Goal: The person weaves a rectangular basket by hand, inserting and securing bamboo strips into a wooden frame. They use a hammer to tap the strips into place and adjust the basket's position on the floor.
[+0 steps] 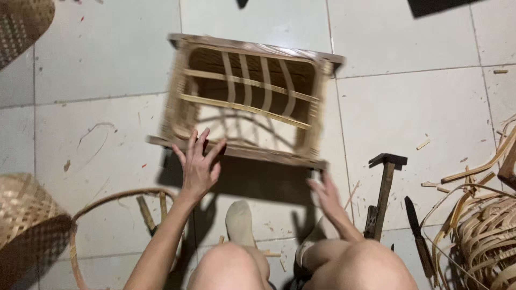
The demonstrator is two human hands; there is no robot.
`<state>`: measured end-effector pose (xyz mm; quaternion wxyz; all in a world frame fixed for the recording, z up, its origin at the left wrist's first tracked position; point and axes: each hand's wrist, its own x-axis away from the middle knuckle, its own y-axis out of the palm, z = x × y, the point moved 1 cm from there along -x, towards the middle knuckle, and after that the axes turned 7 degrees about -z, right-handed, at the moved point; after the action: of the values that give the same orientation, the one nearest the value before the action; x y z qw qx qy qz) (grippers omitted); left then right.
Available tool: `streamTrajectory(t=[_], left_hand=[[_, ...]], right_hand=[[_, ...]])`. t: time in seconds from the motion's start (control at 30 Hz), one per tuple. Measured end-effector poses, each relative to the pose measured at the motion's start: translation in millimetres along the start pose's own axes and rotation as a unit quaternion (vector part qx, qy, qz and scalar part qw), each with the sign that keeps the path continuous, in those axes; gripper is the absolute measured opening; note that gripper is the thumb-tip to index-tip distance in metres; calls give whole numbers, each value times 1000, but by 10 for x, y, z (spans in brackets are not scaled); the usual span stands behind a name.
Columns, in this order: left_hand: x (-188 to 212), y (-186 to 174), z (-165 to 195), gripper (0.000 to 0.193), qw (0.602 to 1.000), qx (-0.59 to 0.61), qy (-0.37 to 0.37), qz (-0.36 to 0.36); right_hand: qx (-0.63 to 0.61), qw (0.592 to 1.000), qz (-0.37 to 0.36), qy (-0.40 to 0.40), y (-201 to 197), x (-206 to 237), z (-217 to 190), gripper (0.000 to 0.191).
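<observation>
A square woven basket frame lies on its side on the tiled floor, its open mouth facing the person and pale bamboo slats crossing the inside. The left hand is spread wide, fingers apart, with the fingertips touching the frame's near wooden rim; it grips nothing. The right hand sits at the frame's near right corner, blurred, so I cannot tell whether its grip is closed on the rim or only touching it. Two bare knees and feet show below. A hammer and a dark knife lie just right of the right hand, with a heap of bamboo strips beyond. A bent hoop and a woven basket lie to the left. Turning the frame well probably calls for both palms flat on opposite rims, since the loose slats could crack under pinching fingers
</observation>
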<state>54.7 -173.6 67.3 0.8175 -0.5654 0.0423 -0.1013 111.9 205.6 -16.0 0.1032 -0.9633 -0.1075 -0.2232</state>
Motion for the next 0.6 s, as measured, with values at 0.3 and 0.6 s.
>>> streamTrajectory(t=[0.3,0.6], left_hand=[[-1080,674,491,77,997,-74,18,31],[-1109,909,-148,80,963,-261,30,63]], right_hand=[[544,787,-30,-290,183,-942,-1082,78],[531,810,37,-248,-311,-593,-501,76]])
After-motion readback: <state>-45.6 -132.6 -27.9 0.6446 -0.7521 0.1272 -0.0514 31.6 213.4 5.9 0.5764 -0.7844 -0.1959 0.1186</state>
